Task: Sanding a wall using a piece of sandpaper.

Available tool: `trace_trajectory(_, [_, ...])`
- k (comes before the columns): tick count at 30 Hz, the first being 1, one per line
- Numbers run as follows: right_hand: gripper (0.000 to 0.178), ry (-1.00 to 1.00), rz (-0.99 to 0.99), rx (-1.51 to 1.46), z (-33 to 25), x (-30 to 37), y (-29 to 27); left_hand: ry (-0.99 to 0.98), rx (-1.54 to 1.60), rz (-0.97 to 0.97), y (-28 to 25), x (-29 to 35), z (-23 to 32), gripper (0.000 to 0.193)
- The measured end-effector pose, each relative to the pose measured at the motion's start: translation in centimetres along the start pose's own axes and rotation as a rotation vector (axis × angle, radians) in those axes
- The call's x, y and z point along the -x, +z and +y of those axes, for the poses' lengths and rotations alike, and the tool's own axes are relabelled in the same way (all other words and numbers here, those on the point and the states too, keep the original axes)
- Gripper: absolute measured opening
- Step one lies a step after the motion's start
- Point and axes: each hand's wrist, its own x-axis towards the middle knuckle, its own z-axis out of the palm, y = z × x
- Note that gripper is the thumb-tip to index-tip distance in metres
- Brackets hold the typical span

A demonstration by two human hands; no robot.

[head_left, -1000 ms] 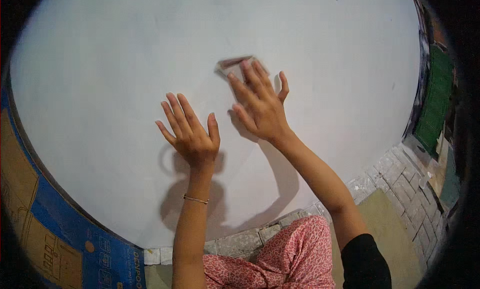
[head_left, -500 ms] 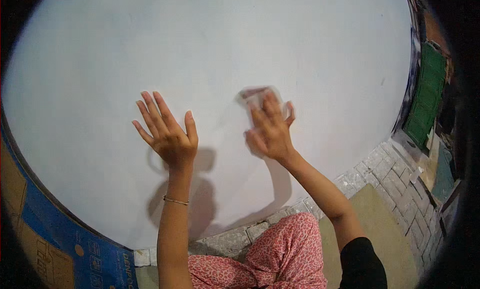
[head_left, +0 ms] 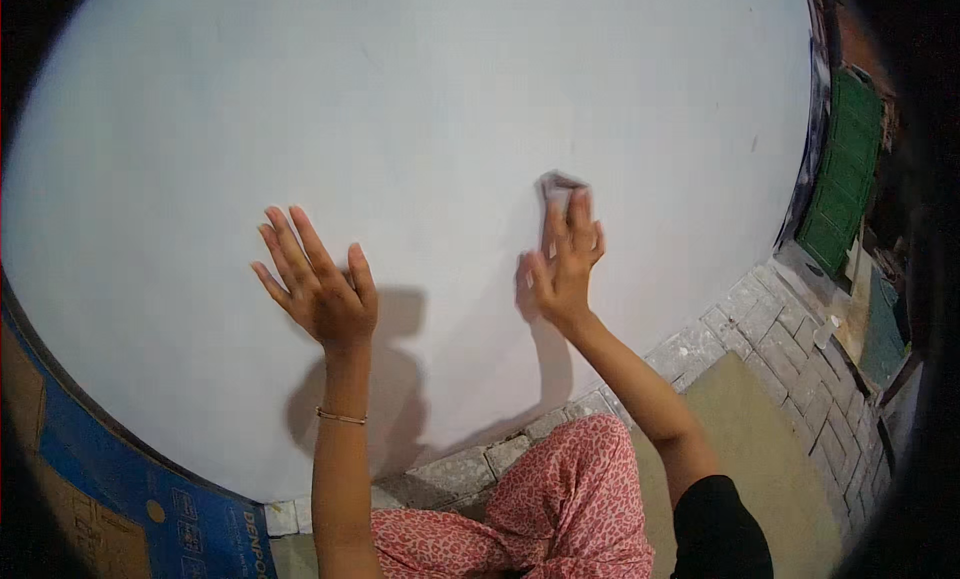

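Note:
A wide white wall panel (head_left: 480, 109) stands upright before me. My left hand (head_left: 325, 289) is open on its left part, palm toward the panel and fingers spread, with nothing in it. Further right, my right hand (head_left: 567, 264) presses a small pale folded sheet (head_left: 557, 190) with a darker edge against the panel. Its fingers lie over the sheet and hide most of it, so I cannot tell whether it is paper or cloth. Shadows of my arms fall on the panel below.
Blue and brown cardboard (head_left: 190, 519) lies at the lower left. Grey paving bricks (head_left: 775, 324) run along the panel's foot, with a tan mat (head_left: 740, 429) at the right. A green crate-like panel (head_left: 843, 174) and clutter stand at the far right. My patterned-trousered knees are below.
My right hand has slid a little to the right across the panel with the folded sheet. My left hand sits slightly lower and further left in view; the view itself has shifted somewhat.

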Motion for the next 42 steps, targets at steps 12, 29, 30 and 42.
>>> trace_trajectory(12, [0.052,-0.337,-0.231,0.113,-0.7,1.1,-0.2,0.043,-0.009,-0.109,-1.0,8.9,-3.1,0.059])
trace_trajectory(29, [0.055,-0.389,-0.221,0.095,-8.2,-1.1,3.8,-0.008,0.001,-0.167,-1.0,10.2,-3.6,0.072])
trace_trajectory(30, [0.055,-0.319,-0.159,0.083,-8.4,-1.1,4.1,0.0,-0.009,-0.17,-1.1,10.3,-3.6,0.072])
trace_trajectory(42, [0.052,-0.684,-0.313,-0.054,-12.0,-2.3,5.9,-0.051,0.023,-0.155,-0.7,10.4,-3.5,0.063])
